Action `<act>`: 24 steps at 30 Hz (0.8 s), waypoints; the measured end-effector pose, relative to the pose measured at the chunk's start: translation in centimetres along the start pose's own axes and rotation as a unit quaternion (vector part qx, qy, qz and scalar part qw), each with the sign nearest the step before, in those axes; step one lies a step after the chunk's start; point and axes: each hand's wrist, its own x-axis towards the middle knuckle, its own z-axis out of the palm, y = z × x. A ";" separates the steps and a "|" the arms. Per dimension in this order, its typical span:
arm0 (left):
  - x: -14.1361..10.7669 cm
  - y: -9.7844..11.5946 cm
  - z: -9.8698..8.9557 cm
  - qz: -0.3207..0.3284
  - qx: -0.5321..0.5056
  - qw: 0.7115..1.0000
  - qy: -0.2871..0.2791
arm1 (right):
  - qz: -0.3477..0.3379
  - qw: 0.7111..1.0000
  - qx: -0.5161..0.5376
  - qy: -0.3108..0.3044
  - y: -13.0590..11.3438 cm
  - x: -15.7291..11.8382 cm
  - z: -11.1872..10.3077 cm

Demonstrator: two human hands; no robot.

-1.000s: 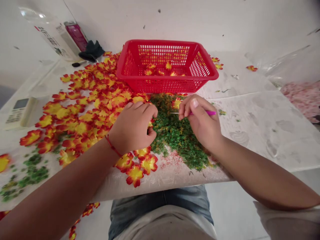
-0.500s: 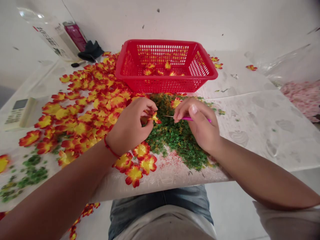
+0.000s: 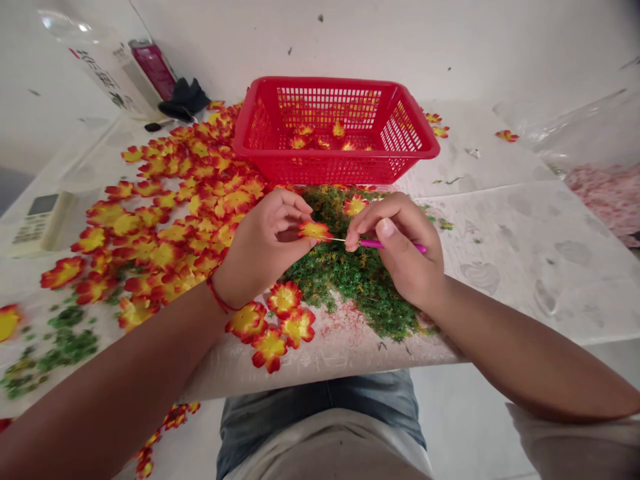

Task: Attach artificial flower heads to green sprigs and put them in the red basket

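Between the thumb and fingers of my left hand (image 3: 273,243) is a yellow artificial flower (image 3: 315,231) with red petal edges. My right hand (image 3: 403,243) is closed around a thin needle tool with a magenta handle (image 3: 371,244). Its fine metal tip points left and meets the flower's edge; whether it passes through cannot be made out. Under both hands spreads a heap of small green and yellowish plastic pieces (image 3: 350,280). Several loose flowers (image 3: 270,347) lie near the table's front edge, below my left wrist.
A red plastic basket (image 3: 337,155) with some flowers inside stands behind my hands. A large pile of flowers (image 3: 170,230) covers the left side. A remote control (image 3: 43,223), a plastic bottle (image 3: 107,73) and a can (image 3: 154,67) are farther left. At right sits a bag of pink pieces (image 3: 605,193).
The flower in my left hand has turned and now shows its petals flatter, beyond the fingertips. The tool's tip, apart from it before, now reaches the flower.
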 end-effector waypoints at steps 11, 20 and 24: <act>-0.2 0.9 0.4 -0.044 -0.061 0.997 -0.032 | 0.018 0.999 -0.032 0.015 0.0 0.0 0.2; -0.1 0.8 0.4 -0.051 -0.058 0.997 -0.013 | 0.019 0.999 -0.019 0.023 -0.1 0.2 0.2; -0.3 1.0 0.4 -0.049 -0.051 0.997 -0.010 | 0.030 0.999 -0.023 0.022 0.0 0.2 0.2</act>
